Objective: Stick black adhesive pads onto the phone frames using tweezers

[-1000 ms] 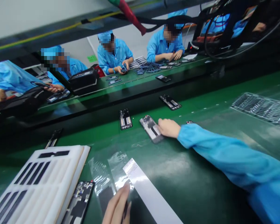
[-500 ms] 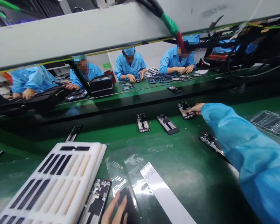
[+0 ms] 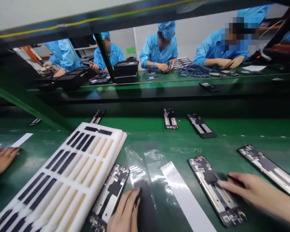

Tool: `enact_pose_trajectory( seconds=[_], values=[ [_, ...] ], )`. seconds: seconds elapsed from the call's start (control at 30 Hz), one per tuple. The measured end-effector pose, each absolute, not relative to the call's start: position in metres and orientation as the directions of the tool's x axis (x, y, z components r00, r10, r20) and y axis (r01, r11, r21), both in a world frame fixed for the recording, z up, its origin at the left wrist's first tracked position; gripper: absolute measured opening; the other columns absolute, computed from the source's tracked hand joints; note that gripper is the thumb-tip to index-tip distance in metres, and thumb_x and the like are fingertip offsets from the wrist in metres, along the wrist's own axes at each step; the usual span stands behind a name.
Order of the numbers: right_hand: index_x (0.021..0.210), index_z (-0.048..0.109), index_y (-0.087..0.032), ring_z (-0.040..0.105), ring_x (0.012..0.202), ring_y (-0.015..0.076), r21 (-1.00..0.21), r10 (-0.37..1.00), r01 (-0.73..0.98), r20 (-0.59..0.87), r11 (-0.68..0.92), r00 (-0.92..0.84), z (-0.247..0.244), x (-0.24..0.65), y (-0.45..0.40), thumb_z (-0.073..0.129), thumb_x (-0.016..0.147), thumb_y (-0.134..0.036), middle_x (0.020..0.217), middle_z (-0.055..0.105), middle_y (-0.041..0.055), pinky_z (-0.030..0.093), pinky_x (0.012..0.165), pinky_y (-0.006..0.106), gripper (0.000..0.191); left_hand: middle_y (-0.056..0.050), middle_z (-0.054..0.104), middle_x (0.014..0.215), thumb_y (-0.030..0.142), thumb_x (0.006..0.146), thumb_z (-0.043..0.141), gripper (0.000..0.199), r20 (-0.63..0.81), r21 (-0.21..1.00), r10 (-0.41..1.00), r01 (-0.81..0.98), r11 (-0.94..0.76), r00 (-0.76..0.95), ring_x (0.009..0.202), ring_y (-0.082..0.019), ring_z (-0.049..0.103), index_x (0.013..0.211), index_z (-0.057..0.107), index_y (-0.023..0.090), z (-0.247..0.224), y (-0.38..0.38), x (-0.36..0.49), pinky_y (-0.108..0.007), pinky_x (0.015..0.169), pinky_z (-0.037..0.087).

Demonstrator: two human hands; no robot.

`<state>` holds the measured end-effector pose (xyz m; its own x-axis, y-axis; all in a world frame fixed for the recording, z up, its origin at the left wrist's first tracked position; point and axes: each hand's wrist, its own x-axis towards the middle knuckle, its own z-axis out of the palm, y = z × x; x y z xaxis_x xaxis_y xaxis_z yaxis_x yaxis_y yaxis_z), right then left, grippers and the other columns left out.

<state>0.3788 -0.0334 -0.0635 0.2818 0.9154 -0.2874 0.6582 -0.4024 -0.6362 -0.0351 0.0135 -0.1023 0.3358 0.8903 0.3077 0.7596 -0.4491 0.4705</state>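
My left hand (image 3: 124, 211) is at the bottom centre, its fingers curled together around a small dark thing too hidden to name. The hand lies between an opened phone (image 3: 110, 195) and a black strip (image 3: 147, 206) in clear film. To the right lies a second opened phone (image 3: 205, 175), its circuit board and silver frame showing. My right hand (image 3: 251, 190) has its thumb on that phone's right edge. Something dark shows between the thumb and forefinger. Beside my left hand is a white foam tray (image 3: 102, 141) with rows of slots, several holding black strips.
A white paper strip (image 3: 181, 193) lies mid-table. Further opened phones sit at the back (image 3: 170, 120) and at the right (image 3: 270, 167). Another person's hand (image 3: 4, 161) rests at the left. A green post (image 3: 31, 100) slants across the left. Co-workers in blue sit opposite.
My right hand has drawn back from the rear of the table, and the opened phone it touched there now lies nearer. My left fingers have closed together. The view has shifted.
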Motion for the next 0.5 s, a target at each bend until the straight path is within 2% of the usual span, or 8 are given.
enact_pose_trajectory(
  seconds=[0.03,0.13,0.2,0.33,0.37,0.4,0.47,0.5],
  values=[
    [0.069,0.058,-0.034,0.07,0.064,0.0339,-0.552,0.913,0.728,-0.275,-0.407,0.301,-0.059,0.383,-0.019,0.066,0.083,-0.056,0.073,0.073,0.0174,0.049,0.06,0.045,0.028,-0.008,0.071,0.12,0.026,0.102,0.042,0.033,0.311,0.455,0.874,0.749,-0.482,0.373,0.1,-0.015,0.073,0.127,0.064,0.025,-0.101,0.017,-0.034,-0.016,0.079,0.058],
    [0.065,0.043,-0.029,0.065,0.06,0.0311,-0.323,0.927,0.87,-0.174,-0.372,0.331,-0.048,0.401,0.041,0.052,0.094,-0.05,0.061,0.064,0.0119,0.042,0.06,0.04,0.037,-0.008,0.072,0.119,0.024,0.101,0.042,0.035,0.324,0.378,0.801,0.707,-0.597,0.503,0.099,-0.015,0.074,0.13,0.062,0.024,-0.1,0.025,-0.035,-0.014,0.076,0.058],
    [0.058,0.036,-0.028,0.064,0.061,0.0298,-0.262,0.921,0.885,-0.16,-0.386,0.354,-0.048,0.414,0.079,0.064,0.087,-0.051,0.057,0.06,0.0075,0.039,0.059,0.035,0.045,-0.007,0.072,0.119,0.023,0.101,0.042,0.036,0.341,0.32,0.775,0.71,-0.628,0.532,0.095,-0.014,0.075,0.131,0.061,0.024,-0.1,0.026,-0.04,-0.013,0.07,0.058],
    [0.051,0.041,-0.026,0.065,0.067,0.0316,-0.249,0.857,0.82,-0.114,-0.515,0.503,-0.05,0.42,0.119,0.063,0.085,-0.05,0.058,0.06,0.0091,0.039,0.06,0.034,0.047,-0.007,0.072,0.119,0.023,0.103,0.037,0.036,0.363,0.236,0.789,0.77,-0.593,0.497,0.087,-0.012,0.075,0.129,0.061,0.022,-0.105,0.017,-0.055,-0.012,0.063,0.057],
    [0.051,0.043,-0.025,0.064,0.065,0.0309,-0.268,0.849,0.806,-0.12,-0.527,0.515,-0.048,0.414,0.122,0.058,0.088,-0.051,0.058,0.061,0.0103,0.04,0.059,0.035,0.048,-0.007,0.072,0.118,0.023,0.103,0.037,0.035,0.358,0.216,0.785,0.774,-0.596,0.505,0.085,-0.012,0.075,0.129,0.061,0.02,-0.106,0.015,-0.058,-0.011,0.063,0.056],
    [0.051,0.044,-0.025,0.064,0.062,0.0291,-0.339,0.855,0.788,-0.135,-0.514,0.5,-0.044,0.405,0.122,0.051,0.091,-0.053,0.059,0.063,0.0116,0.041,0.057,0.035,0.05,-0.007,0.073,0.117,0.023,0.103,0.038,0.035,0.347,0.195,0.787,0.781,-0.593,0.511,0.084,-0.012,0.075,0.129,0.061,0.019,-0.105,0.013,-0.06,-0.011,0.062,0.056],
    [0.051,0.048,-0.023,0.062,0.057,0.0239,-0.624,0.894,0.66,-0.158,-0.419,0.418,-0.033,0.377,0.12,0.039,0.094,-0.063,0.064,0.066,0.0124,0.044,0.055,0.034,0.06,-0.008,0.073,0.117,0.021,0.102,0.037,0.036,0.316,0.158,0.801,0.805,-0.572,0.508,0.082,-0.012,0.075,0.129,0.06,0.017,-0.102,0.013,-0.059,-0.012,0.062,0.056],
    [0.051,0.049,-0.023,0.062,0.058,0.0214,-0.803,0.923,0.504,-0.139,-0.317,0.36,-0.028,0.358,0.119,0.038,0.092,-0.07,0.068,0.068,0.0117,0.047,0.055,0.032,0.064,-0.008,0.072,0.12,0.02,0.102,0.037,0.036,0.295,0.139,0.814,0.82,-0.555,0.501,0.081,-0.012,0.075,0.129,0.06,0.018,-0.099,0.015,-0.056,-0.014,0.062,0.057]
  ],
)
